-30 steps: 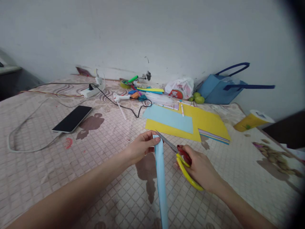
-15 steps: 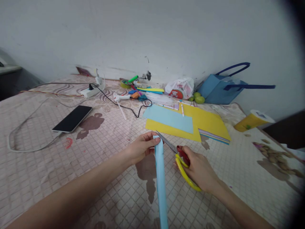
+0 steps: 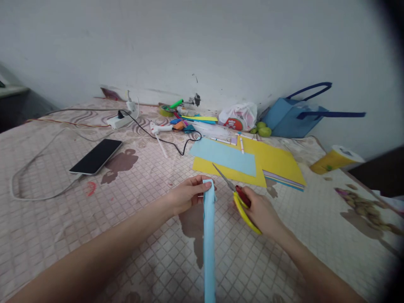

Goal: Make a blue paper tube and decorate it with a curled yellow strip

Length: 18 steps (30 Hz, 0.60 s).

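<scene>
My left hand (image 3: 193,192) pinches the far end of a long, narrow folded strip of light blue paper (image 3: 208,240). The strip runs down toward me and out of the bottom of the view. To its right, my right hand (image 3: 259,212) is wrapped round the handles of a pair of scissors (image 3: 240,206) with yellow and red grips. The blades look closed and point up and left, apart from the strip. Just beyond lies a light blue sheet (image 3: 224,155) on a yellow sheet (image 3: 232,174).
A tablet (image 3: 97,155) with a cable lies left, near a power strip (image 3: 121,120). A glue gun (image 3: 160,128), a plastic bag (image 3: 238,117), green fruit (image 3: 263,130) and a blue bag (image 3: 290,118) line the wall. A yellow roll (image 3: 334,159) and peanut-like pods (image 3: 362,206) lie right.
The scissors in my right hand have moved up and away from the strip's end. The lower part of the strip has swung slightly left. My left hand keeps its grip.
</scene>
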Tool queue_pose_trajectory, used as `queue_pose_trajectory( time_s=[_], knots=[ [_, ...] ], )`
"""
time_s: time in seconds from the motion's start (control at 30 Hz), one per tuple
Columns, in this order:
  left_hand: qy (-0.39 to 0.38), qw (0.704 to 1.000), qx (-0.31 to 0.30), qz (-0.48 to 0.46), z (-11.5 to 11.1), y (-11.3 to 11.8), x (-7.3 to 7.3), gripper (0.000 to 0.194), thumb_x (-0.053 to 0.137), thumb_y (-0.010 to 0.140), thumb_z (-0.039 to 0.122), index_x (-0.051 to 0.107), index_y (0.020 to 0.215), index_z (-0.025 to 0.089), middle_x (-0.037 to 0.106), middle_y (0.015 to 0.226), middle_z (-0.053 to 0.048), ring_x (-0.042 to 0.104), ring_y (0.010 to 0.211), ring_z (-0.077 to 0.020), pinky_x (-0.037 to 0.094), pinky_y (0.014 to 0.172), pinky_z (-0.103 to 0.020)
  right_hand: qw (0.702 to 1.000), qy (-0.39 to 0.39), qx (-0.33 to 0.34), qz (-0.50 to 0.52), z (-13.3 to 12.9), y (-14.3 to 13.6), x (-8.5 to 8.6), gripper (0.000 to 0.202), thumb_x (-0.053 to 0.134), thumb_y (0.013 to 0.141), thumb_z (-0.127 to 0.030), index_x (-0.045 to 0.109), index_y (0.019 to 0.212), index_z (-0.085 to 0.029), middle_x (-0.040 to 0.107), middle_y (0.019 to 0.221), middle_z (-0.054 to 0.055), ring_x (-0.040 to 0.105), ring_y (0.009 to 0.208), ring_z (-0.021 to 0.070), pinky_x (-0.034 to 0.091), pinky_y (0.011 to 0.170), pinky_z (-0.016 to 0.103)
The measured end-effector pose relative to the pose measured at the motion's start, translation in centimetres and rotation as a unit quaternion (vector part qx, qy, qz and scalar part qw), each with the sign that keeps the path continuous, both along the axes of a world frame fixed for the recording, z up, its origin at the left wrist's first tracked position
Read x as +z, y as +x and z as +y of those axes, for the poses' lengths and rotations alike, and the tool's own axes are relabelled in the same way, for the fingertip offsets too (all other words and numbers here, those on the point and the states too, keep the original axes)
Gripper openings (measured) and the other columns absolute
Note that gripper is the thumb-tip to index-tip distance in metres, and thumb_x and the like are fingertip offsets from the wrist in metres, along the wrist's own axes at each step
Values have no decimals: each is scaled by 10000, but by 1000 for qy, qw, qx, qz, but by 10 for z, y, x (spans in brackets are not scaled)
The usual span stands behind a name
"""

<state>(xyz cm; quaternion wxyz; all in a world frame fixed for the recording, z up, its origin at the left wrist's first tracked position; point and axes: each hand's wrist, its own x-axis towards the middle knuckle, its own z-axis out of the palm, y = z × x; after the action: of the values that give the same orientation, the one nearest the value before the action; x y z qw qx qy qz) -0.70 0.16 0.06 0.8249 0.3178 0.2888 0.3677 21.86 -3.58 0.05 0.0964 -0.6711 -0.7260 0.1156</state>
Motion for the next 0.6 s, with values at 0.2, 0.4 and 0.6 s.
queue_pose_trajectory(
  time_s=[0.2,0.4,0.6],
  knots=[
    [-47,999,15,4,2,0,-3,253,673,744,139,594,985,143,667,934,-68,589,590,-67,482,543,-165,984,54,-87,-148,54,5,3,490,448,782,-599,568,1039,-200,683,849,106,641,747,262,384,604,308],
    [-85,995,53,16,5,0,-5,193,628,773,98,606,962,129,661,858,-52,582,546,-61,497,544,-162,988,107,-44,-103,109,15,-5,457,509,793,-496,564,1091,-154,647,995,142,613,901,251,419,723,314],
    [-108,993,30,-23,6,0,-12,97,593,786,74,618,874,106,655,845,-72,596,566,-75,513,555,-164,990,136,7,-27,129,22,-12,406,590,762,-352,569,1094,-119,580,1087,141,553,1004,233,407,878,337]
  ],
)
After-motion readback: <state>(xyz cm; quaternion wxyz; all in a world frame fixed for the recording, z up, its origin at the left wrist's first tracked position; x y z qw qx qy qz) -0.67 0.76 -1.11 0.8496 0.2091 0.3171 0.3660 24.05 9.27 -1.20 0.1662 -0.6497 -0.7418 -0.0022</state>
